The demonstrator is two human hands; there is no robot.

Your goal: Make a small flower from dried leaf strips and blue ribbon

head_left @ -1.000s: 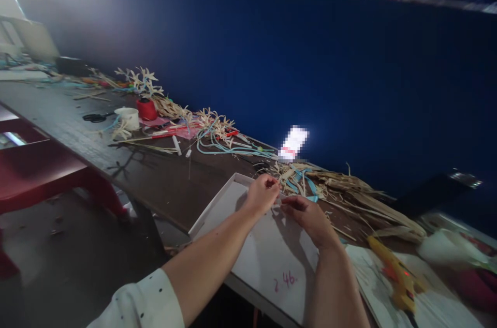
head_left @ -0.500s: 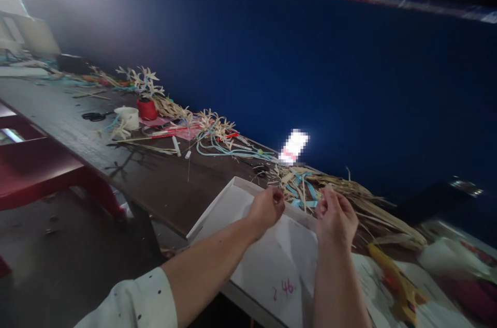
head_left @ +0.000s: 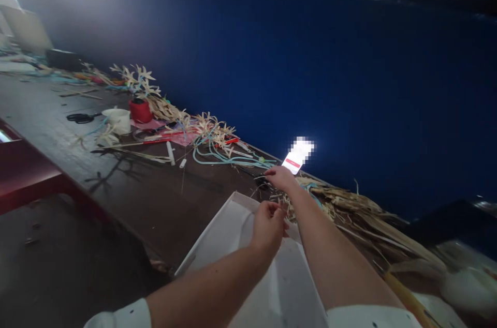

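Note:
My left hand (head_left: 267, 227) is over the far edge of a shallow white box lid (head_left: 229, 224), its fingertips pinched together. Whatever lies in that pinch is too small to make out. Farther out, my right hand (head_left: 280, 178) stretches across the table with its fingers extended, at the handles of dark scissors (head_left: 261, 181), which it partly covers. Just behind it a lit phone (head_left: 293, 163) leans at the blue wall. Pale straw scraps and a bundle of dry husk strips (head_left: 349, 198) lie beyond and right of the lid, partly behind my right forearm.
Farther left on the table are light-blue cords (head_left: 217, 154), straw flowers (head_left: 212, 126), a red thread spool (head_left: 140, 110), a white cup (head_left: 118, 120) and another pair of black scissors (head_left: 82, 118). A red stool (head_left: 31, 175) stands at the left. A yellow tool (head_left: 407, 297) lies at lower right.
My right hand has moved from beside my left hand, forward and left, to the dark scissors. My left hand stays pinched over the lid. The view has shifted slightly.

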